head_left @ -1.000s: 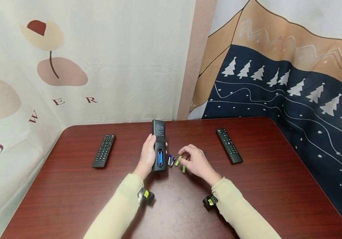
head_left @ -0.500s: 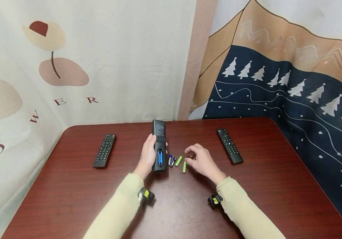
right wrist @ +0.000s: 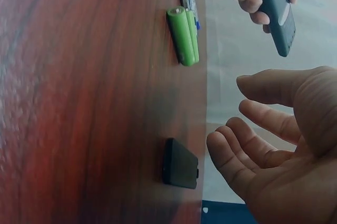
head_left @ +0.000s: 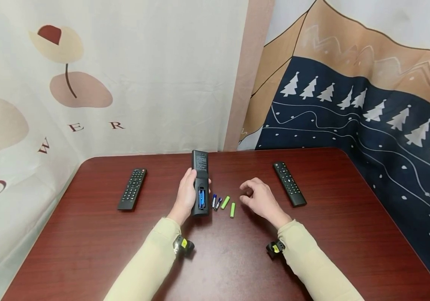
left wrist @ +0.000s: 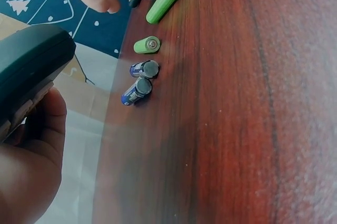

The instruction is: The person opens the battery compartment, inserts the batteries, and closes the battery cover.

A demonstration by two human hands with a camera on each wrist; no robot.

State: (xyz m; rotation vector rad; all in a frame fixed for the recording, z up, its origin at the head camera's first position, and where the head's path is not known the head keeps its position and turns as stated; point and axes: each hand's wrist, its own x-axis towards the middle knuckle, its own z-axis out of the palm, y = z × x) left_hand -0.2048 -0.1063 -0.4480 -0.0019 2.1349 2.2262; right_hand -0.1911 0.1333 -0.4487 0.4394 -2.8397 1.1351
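Observation:
My left hand (head_left: 183,195) grips a black remote control (head_left: 200,177), its back turned up and its battery compartment uncovered. Blue batteries (head_left: 201,199) lie inside that compartment. On the table just right of the remote are two blue-and-silver batteries (left wrist: 136,90) and two green batteries (head_left: 232,210). My right hand (head_left: 261,200) hovers to the right of them, its fingers loosely bent and holding nothing. Below its fingers the right wrist view shows a small black battery cover (right wrist: 180,165) with a tab, hidden by the hand in the head view.
Another black remote (head_left: 132,189) lies buttons up at the left of the reddish-brown table (head_left: 87,251). A third remote (head_left: 289,184) lies at the right, beyond my right hand. Printed curtains (head_left: 162,75) hang along the table's back edge and right side.
My right hand has drawn away to the right from the green batteries, leaving both in full view on the table. The left hand and its remote have stayed in place.

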